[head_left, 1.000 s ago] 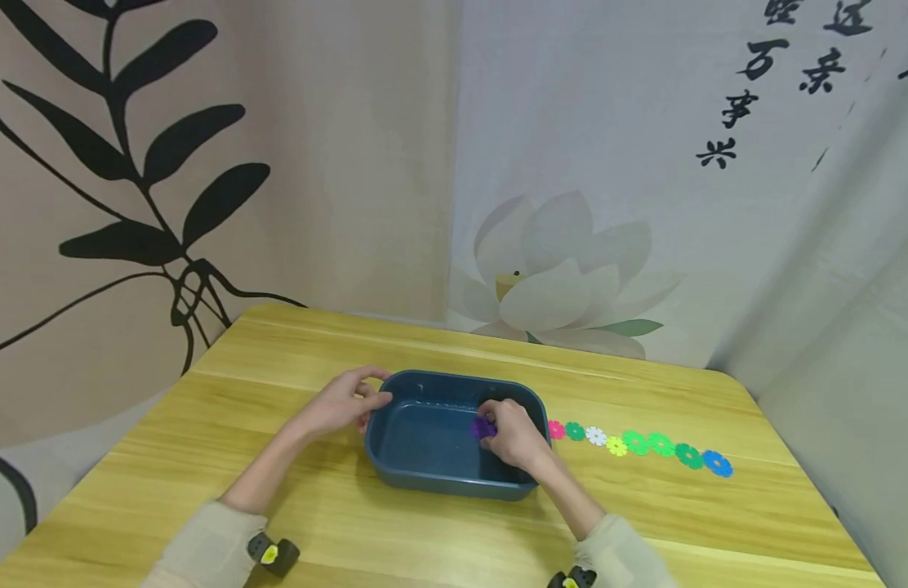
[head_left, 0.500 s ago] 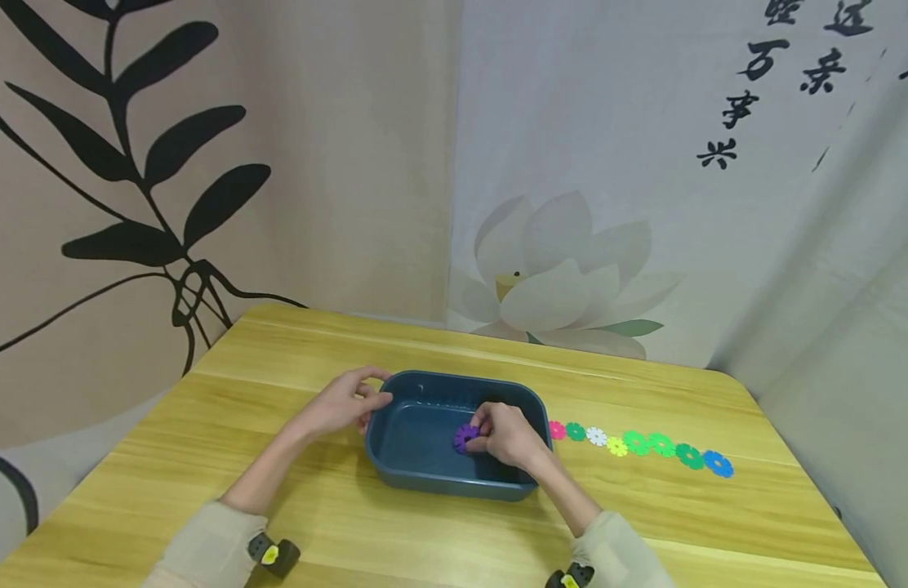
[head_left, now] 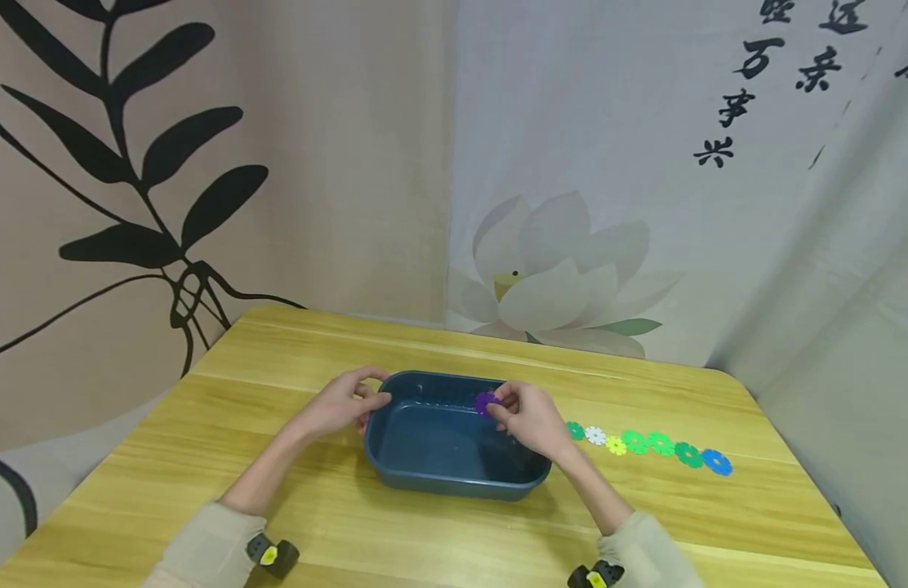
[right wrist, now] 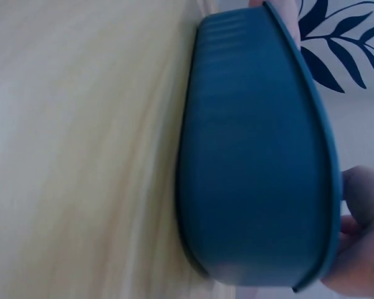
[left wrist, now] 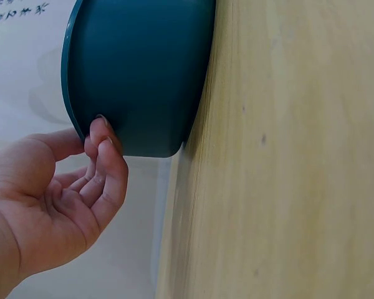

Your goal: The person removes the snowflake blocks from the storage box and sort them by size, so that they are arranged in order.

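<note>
A deep blue-green plastic tub point(head_left: 454, 483) stands on the table. My left hand point(head_left: 338, 405) grips its left end, thumb over the rim; in the left wrist view, fingertips of that hand point(left wrist: 75, 193) press against the tub's outer wall point(left wrist: 143, 75). Over the tub's right part, my right hand point(head_left: 533, 420) pinches a purple flower-shaped plastic disc point(head_left: 486, 404) between thumb and fingers, around rim height. The right wrist view has the tub's outer side point(right wrist: 255, 149) blocking the disc, with part of the right hand point(right wrist: 364, 243) beyond the rim.
To the tub's right, a row of flower-shaped discs runs from a green disc point(head_left: 576, 430) past a white disc point(head_left: 595, 435) and a yellow disc point(head_left: 616, 445) to a blue disc point(head_left: 717, 462). A printed curtain point(head_left: 351, 204) hangs behind the wooden table point(head_left: 336, 523).
My right hand has lifted the purple disc from low in the tub and moved right towards the rim. It now hides the pink disc at the row's left end. My left hand stays put.
</note>
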`<act>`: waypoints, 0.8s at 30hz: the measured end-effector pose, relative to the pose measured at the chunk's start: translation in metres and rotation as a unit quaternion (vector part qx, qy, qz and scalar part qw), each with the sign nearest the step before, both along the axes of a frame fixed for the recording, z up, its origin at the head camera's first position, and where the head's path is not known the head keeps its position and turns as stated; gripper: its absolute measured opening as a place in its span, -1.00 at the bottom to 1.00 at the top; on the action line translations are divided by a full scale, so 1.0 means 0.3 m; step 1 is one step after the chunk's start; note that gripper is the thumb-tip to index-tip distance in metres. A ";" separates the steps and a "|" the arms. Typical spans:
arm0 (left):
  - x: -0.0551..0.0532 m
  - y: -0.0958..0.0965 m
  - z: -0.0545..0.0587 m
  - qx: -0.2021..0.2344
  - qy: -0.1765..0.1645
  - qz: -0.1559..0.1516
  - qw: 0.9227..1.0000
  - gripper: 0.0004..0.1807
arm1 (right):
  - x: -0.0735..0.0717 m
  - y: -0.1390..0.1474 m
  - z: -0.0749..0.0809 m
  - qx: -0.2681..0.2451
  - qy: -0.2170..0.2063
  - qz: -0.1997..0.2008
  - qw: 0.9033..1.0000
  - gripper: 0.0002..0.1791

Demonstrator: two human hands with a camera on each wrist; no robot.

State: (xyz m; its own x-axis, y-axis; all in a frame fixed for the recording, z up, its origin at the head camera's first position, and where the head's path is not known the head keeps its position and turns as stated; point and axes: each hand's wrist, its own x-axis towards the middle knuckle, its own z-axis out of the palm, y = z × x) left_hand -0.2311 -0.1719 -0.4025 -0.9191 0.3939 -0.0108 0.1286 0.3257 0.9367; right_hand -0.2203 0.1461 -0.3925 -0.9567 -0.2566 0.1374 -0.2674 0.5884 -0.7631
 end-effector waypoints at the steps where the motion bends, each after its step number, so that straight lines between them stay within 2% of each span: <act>1: 0.001 0.000 0.000 0.001 0.000 0.001 1.000 -0.50 | 0.000 0.006 0.005 -0.008 -0.001 -0.007 1.000 -0.91; 6: 0.002 0.000 0.000 0.002 0.000 0.000 1.000 -0.51 | -0.001 0.053 0.030 -0.030 0.027 -0.019 0.999 -0.90; 10: 0.001 -0.001 -0.001 -0.003 0.001 -0.001 1.000 -0.51 | -0.004 0.106 0.045 -0.024 0.046 -0.034 0.998 -0.84; 15: 0.000 -0.001 -0.002 -0.005 -0.001 -0.001 1.000 -0.51 | -0.002 0.185 0.053 -0.016 0.041 -0.060 0.997 -0.81; 24: 0.001 0.001 0.003 -0.006 0.000 0.001 1.000 -0.50 | 0.006 0.341 0.072 -0.005 0.047 -0.080 0.996 -0.74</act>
